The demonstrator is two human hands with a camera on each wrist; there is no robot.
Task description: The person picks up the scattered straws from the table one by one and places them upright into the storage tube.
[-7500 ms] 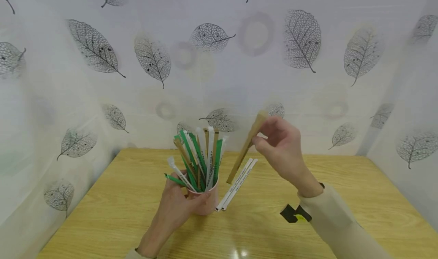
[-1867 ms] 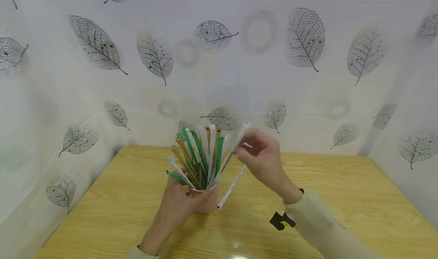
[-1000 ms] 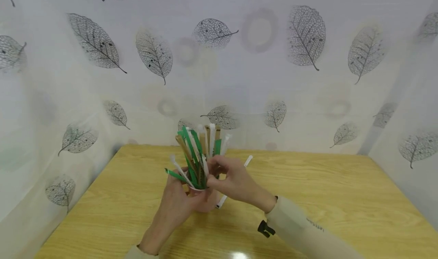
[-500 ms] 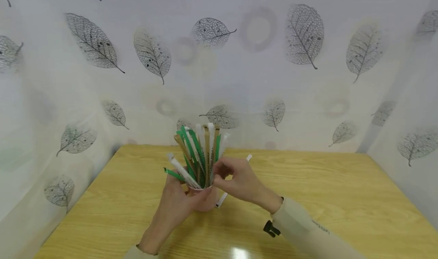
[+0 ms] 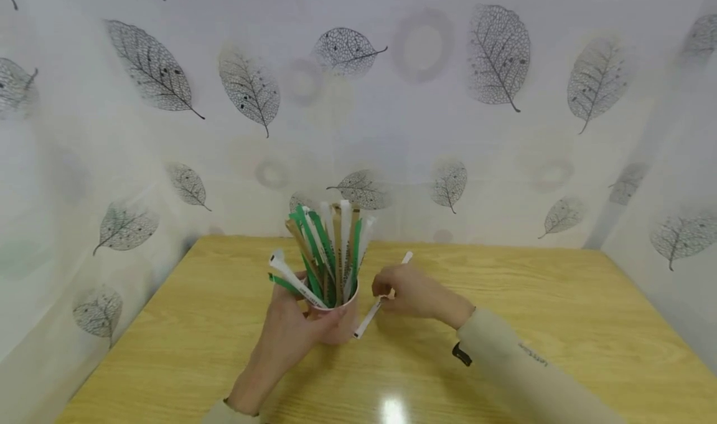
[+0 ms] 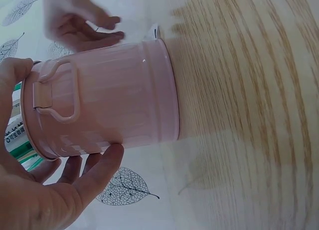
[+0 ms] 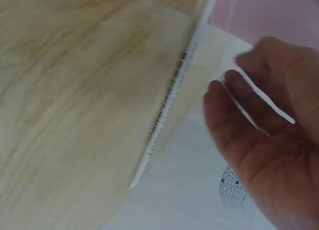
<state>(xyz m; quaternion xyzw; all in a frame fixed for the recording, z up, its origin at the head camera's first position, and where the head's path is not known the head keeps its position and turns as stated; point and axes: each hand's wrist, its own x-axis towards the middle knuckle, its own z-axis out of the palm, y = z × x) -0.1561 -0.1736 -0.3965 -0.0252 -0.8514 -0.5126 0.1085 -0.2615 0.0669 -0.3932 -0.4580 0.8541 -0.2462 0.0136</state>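
My left hand (image 5: 278,340) grips a small pink metal bucket (image 6: 114,98) round its side, thumb at the front near the rim. Upright and slanted in it stand several slim paper-wrapped straws (image 5: 342,249), green, white and brown. One white wrapped straw (image 7: 172,93) with black print lies slantwise on the table, just right of the bucket. Over its middle hovers my right hand (image 5: 417,292), fingers loosely bent and holding nothing. In the right wrist view, thumb and fingers stand apart beside that straw.
The wood-grain table (image 5: 504,324) reaches back to a pale curtain (image 5: 381,119) printed with dark leaves. The same curtain encloses both sides. A dark strap piece (image 5: 462,353) hangs at the right sleeve.
Earlier the right hand held a brown straw, then a white one, which are now in the bucket. Two white straws on the table became one. The right hand left the bucket, moving right.
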